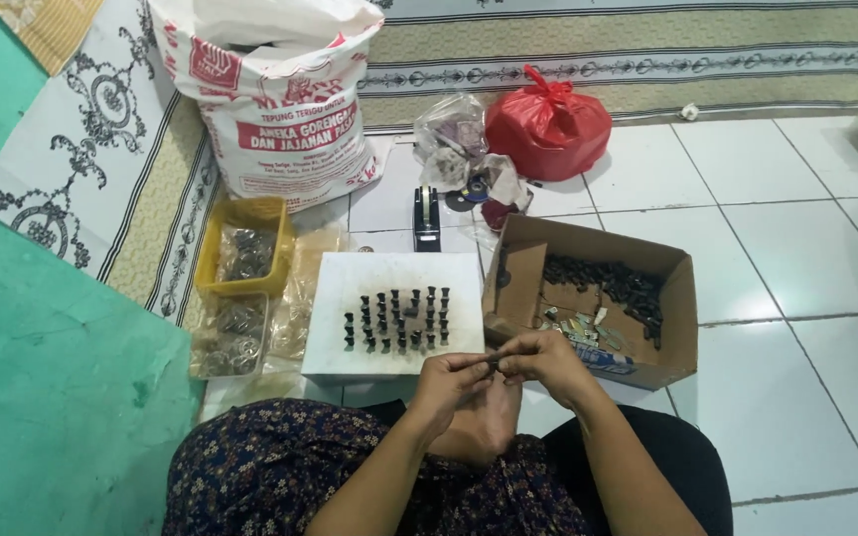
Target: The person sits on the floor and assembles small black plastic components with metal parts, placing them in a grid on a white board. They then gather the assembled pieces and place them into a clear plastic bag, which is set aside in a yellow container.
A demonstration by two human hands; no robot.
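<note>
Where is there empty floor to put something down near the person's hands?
The white tiles right of the cardboard box lie bare. The white board has bare margins around its rows of small black parts. It is crowded left of the board with the yellow tray and bags, and behind it by the red bag and big sack.

My left hand (446, 382) and right hand (545, 359) meet in front of my lap, fingertips pinched together — thumbs and forefingers touching at one spot between them. Both forearms angle inward from my sides, bare, wrists slightly bent — palms turned partly toward each other.
</note>
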